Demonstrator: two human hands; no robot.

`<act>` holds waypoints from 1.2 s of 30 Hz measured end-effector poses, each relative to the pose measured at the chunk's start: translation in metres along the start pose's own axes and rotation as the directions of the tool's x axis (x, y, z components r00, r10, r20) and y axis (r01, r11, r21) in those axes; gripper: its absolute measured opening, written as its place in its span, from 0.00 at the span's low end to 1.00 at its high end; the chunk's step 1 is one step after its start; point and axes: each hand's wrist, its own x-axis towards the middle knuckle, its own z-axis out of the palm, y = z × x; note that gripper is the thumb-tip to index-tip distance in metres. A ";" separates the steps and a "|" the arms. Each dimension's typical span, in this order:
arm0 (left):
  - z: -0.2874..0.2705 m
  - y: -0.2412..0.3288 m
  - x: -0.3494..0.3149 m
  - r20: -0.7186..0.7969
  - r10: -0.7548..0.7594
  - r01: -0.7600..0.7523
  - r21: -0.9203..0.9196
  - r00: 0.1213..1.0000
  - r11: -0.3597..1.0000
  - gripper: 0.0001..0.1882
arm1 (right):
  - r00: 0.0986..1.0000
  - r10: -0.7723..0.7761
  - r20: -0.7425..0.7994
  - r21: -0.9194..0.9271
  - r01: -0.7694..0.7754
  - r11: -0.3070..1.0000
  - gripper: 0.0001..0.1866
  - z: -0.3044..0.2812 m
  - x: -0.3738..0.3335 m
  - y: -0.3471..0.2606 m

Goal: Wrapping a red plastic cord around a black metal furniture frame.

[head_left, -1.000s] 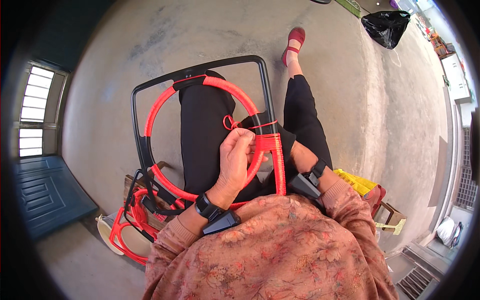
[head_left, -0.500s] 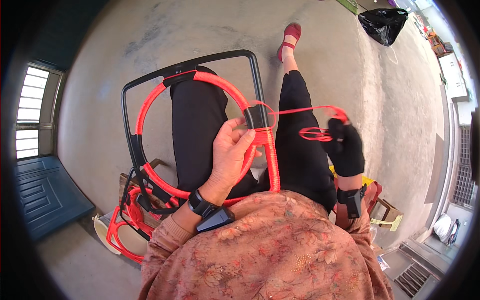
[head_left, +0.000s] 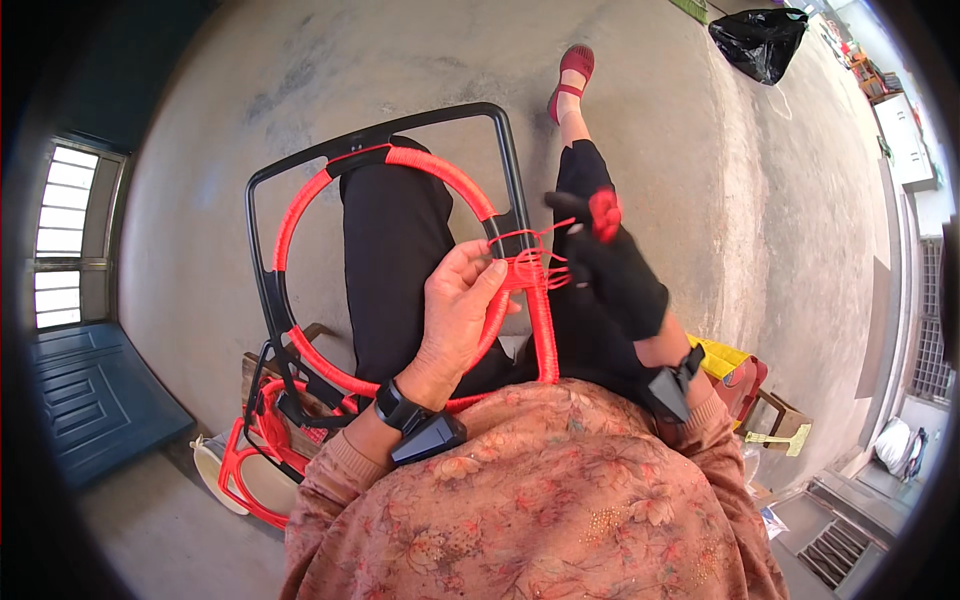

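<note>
A black frame (head_left: pixel 420 117) with a round ring, wrapped mostly in red cord (head_left: pixel 440 168), rests across my thighs. My left hand (head_left: pixel 455 310), bare, is closed on the wrapped joint where the ring meets the side bar, thumb on top. Black-gloved and somewhat blurred, my right hand (head_left: pixel 622 280) is just right of that joint. A red bundle of cord (head_left: pixel 604 213) shows at its fingers. Loose loops of cord (head_left: pixel 540 268) run between the joint and this hand. Bare black stretches of the ring show between the wrapped ones.
Another red-wrapped frame (head_left: pixel 235 470) lies at lower left by a whitish round container (head_left: pixel 208 475). A blue panelled door (head_left: pixel 100 400) stands left. By my right elbow are a yellow-and-red bag (head_left: pixel 725 375) and a cardboard box (head_left: pixel 785 420). A black plastic bag (head_left: pixel 758 45) lies far right.
My right hand has swung left from out beside my right leg to the joint, bringing the cord along. The stretched cord has slackened into loops. My left hand keeps its hold.
</note>
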 end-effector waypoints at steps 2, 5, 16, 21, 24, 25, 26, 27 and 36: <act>0.002 0.000 -0.001 -0.008 -0.006 0.005 -0.030 1.000 1.000 0.09 | 0.975 -0.133 0.175 -0.637 0.216 0.740 0.15 -0.002 0.011 0.019; 0.001 -0.001 0.001 -0.021 0.001 -0.001 -0.023 1.000 1.000 0.07 | 0.991 0.126 0.041 -0.604 -0.076 0.794 0.15 -0.007 0.007 0.010; -0.002 0.003 0.001 -0.032 -0.076 0.074 -0.078 0.997 0.994 0.05 | 0.952 -0.143 0.271 -0.877 0.305 0.372 0.29 -0.115 -0.105 0.042; -0.003 0.003 0.001 -0.066 -0.110 0.105 -0.080 0.992 0.991 0.07 | 0.893 0.228 -0.387 -0.105 -0.289 0.952 0.09 -0.122 -0.025 -0.001; -0.002 0.002 0.002 -0.057 -0.104 0.098 -0.097 0.993 0.990 0.07 | 0.859 0.178 -0.480 -0.184 -0.297 0.937 0.08 -0.200 -0.056 0.006; -0.003 0.002 0.002 -0.053 -0.112 0.107 -0.098 0.992 0.989 0.07 | 0.865 0.218 -0.452 -0.119 -0.301 0.946 0.07 -0.218 -0.068 0.008; -0.004 0.003 0.001 -0.050 -0.121 0.115 -0.098 0.991 0.988 0.07 | 0.870 0.257 -0.421 -0.054 -0.307 0.950 0.06 -0.223 -0.076 0.008; -0.004 0.003 0.001 -0.051 -0.119 0.114 -0.096 0.992 0.989 0.07 | 0.868 0.244 -0.433 -0.142 -0.333 0.932 0.06 -0.228 -0.081 0.010; -0.004 0.002 -0.001 -0.028 -0.135 0.132 -0.093 0.990 0.987 0.07 | 0.654 0.078 -0.753 -0.393 -0.541 0.744 0.06 -0.232 -0.074 0.028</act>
